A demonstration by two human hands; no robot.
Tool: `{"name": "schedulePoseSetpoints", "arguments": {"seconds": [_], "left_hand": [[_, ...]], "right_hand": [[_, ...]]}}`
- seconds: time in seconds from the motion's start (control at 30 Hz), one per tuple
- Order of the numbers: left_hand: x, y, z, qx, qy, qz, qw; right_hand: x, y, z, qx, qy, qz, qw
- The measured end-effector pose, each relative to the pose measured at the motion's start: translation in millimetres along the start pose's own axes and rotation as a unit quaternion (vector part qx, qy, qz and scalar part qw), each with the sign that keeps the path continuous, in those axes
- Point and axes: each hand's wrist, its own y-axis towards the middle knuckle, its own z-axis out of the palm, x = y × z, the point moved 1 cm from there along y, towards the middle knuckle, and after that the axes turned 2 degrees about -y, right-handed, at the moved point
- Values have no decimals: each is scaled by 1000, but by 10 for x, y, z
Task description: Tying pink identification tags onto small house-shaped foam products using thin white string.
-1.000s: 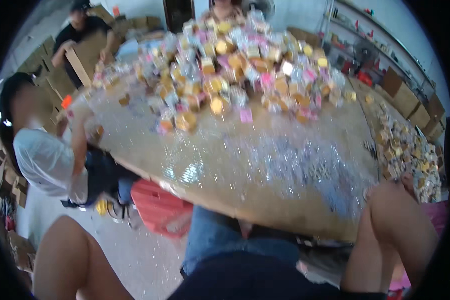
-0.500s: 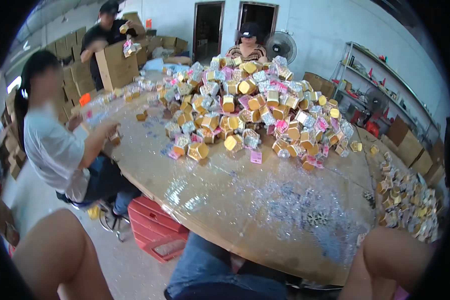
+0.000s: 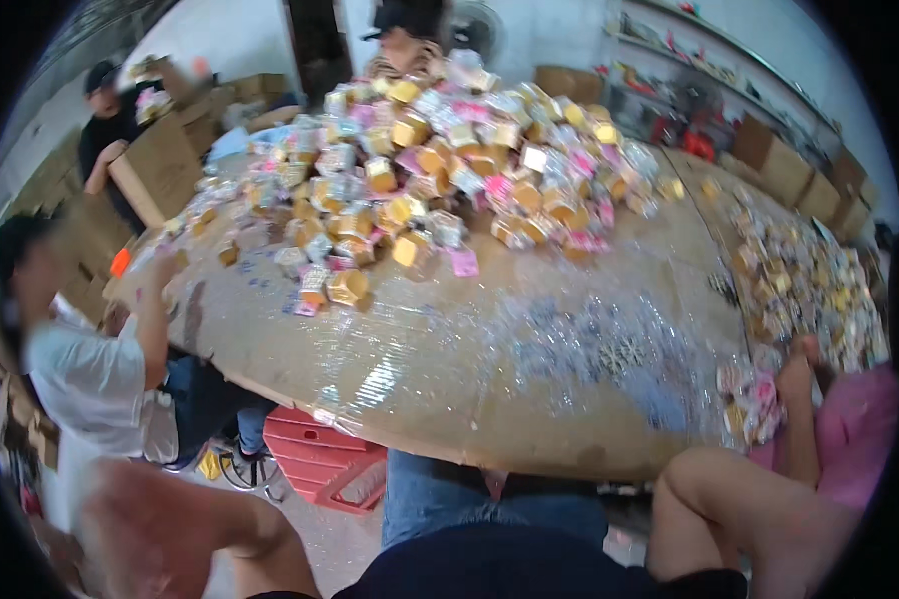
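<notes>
Neither of my hands is in view. My left arm (image 3: 210, 519) is bent at the lower left, blurred in part, and my right arm (image 3: 739, 509) is bent at the lower right. In front of me stands a big table (image 3: 440, 399) with a brown, scuffed top. Toward its far side rises a large heap of small gold-bottomed containers (image 3: 410, 130) in clear wrapping with pink tags. Nearer to me, glittery silver and bluish flecks (image 3: 569, 339) and a snowflake shape (image 3: 621, 351) show on the tabletop.
At the left sits a co-worker in white (image 3: 90, 369); another stands behind a cardboard box (image 3: 158, 165), and one sits beyond the heap. A person in pink (image 3: 859, 429) is at the right by a second heap (image 3: 809, 280). A red plastic stool (image 3: 320, 454) stands under the table edge.
The view has tilted down and shifted, so the heap sits higher in it. My bent arms have moved. The pink-clad co-worker's arm and wrapped packs have come into view at the right.
</notes>
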Motion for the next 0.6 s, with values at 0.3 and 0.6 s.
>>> {"name": "schedulePoseSetpoints", "arguments": {"seconds": [0.3, 0.6], "left_hand": [[863, -2800, 1069, 337, 181, -419, 823], [830, -2858, 1122, 425, 189, -402, 789]], "right_hand": [[-59, -1678, 687, 221, -261, 236, 910], [-299, -2131, 721, 191, -375, 398, 815]]}}
